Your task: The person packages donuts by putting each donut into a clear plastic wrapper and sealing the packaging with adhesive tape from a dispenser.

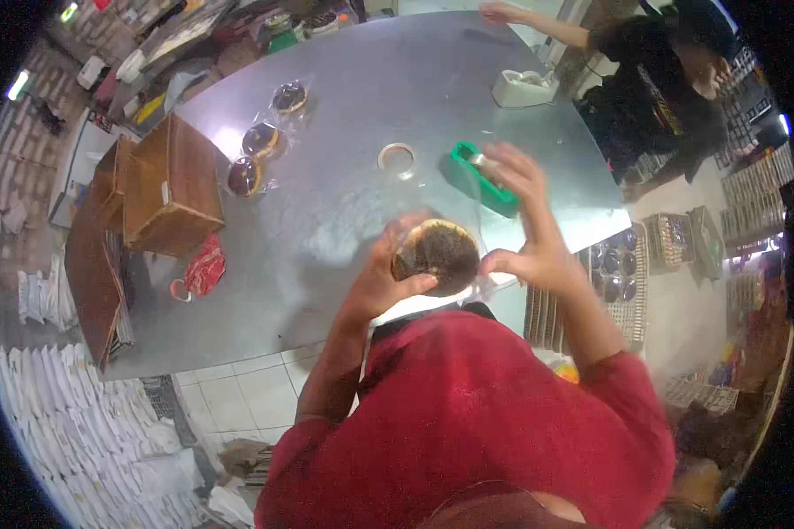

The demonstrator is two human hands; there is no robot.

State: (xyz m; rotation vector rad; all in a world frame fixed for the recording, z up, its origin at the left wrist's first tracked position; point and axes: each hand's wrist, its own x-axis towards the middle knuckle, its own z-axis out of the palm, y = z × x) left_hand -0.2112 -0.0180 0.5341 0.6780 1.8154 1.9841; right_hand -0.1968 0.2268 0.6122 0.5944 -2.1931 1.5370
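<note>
My left hand is closed around the edge of a round cake, thumb across its front. The cake has a dark brown, grainy top and a pale rim, and clear plastic seems to lie around it. My right hand is open, thumb and fingers wide apart. Its thumb tip is close to the cake's right side; whether it touches the plastic I cannot tell. The blurred fingers reach over a green tape dispenser. A roll of tape lies flat on the metal table beyond the cake.
Several similar wrapped cakes lie at the far left. A brown box and a red cloth are on the table's left. A white tape dispenser stands back right, near another person. Crates stand right of the table.
</note>
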